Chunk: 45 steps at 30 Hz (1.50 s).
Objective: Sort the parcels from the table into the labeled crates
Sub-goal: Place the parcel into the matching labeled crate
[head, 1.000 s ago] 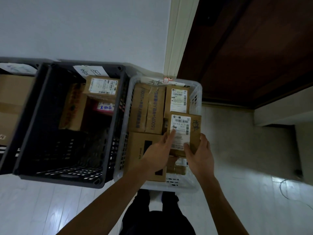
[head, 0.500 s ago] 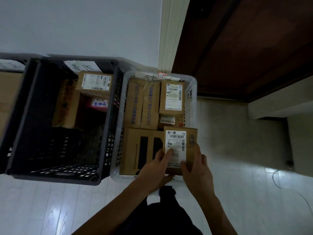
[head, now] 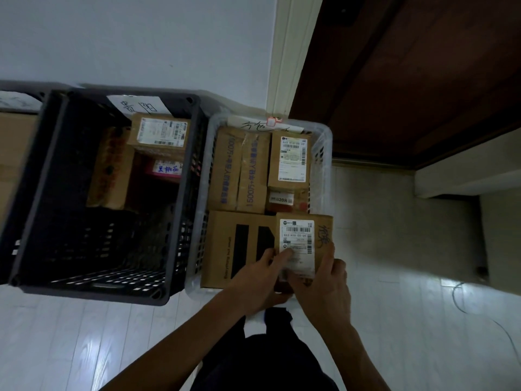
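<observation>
Placement step: a small parcel (head: 306,244) with a white shipping label and a handwritten mark is held at the near right corner of the white crate (head: 327,153), partly over the crate's right rim. The left hand (head: 260,275) grips the parcel's near left edge, its fingers (head: 284,253) lying across the lower part of the label; the right hand (head: 324,286) grips the near right edge, thumb up along the side. Both sets of fingers are thus closed on the parcel. Whether the parcel already rests on the box below or hangs just above it cannot be told. The white crate, taken as landmark, carries a handwritten tag (head: 262,127) at its far rim and holds a flat box with black bars (head: 239,246) at its near left, two long printed boxes (head: 242,170) at its far left, and a labelled box (head: 291,159) at its far right with a smaller pack (head: 284,199) just nearer. The next move probably calls for lowering the parcel flat into the near right corner and letting go; the judged obstacles are the right rim, which the parcel overlaps, and the edge of the barred box, which it also covers. Left of the white crate stands a black crate (head: 39,193) with its own tag (head: 138,105) and several boxes at its far end; a further crate (head: 17,94) lies left of that. Right of the white crate are a dark door (head: 423,74) and a loose cable (head: 462,300) on the floor.
</observation>
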{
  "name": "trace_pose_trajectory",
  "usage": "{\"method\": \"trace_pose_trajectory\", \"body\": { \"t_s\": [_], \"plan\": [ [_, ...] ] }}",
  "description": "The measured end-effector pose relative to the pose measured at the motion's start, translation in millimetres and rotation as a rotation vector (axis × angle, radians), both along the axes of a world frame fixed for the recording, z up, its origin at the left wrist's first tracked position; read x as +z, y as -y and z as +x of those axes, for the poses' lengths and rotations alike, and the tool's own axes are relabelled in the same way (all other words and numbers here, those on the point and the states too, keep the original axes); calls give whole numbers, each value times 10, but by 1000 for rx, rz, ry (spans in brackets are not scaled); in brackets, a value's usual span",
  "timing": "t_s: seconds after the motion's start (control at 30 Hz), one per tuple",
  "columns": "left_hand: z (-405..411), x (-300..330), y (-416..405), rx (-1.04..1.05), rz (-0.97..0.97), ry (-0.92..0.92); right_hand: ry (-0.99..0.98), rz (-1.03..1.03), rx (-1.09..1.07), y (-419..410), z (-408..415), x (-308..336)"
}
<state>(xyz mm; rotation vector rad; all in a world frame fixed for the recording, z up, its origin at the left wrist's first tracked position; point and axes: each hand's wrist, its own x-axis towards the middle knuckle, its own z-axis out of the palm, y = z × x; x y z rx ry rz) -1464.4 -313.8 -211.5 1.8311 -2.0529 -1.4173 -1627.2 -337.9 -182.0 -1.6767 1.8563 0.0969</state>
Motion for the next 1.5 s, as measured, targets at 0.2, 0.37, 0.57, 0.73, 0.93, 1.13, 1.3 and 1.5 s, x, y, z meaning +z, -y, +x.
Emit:
{"method": "trace_pose_trajectory", "body": {
  "t_s": [0.2,0.37,0.57,0.73,0.93,1.13,1.3,1.5],
  "plan": [
    [163,8,-52,249,218,-144,-108,124,-3,-60,217,-31],
    [228,-53,-82,265,249,-288,-113,190,-45,19,298,19],
    [251,23,-40,654,266,-527,272,107,-282,61,174,29],
    [200,87,101,791,405,-566,606,225,-378,41,71,89],
    [9,93,43,623,277,-340,417,250,-299,43,-18,73],
    [-49,93,85,590,241,-255,304,239,-213,70,-26,28],
    [-63,44,366,548,208,-189,255,208,-178,328,-5,-87],
    [-117,-96,263,417,257,-22,120,197,-15,245,36,-218]
  ]
}}
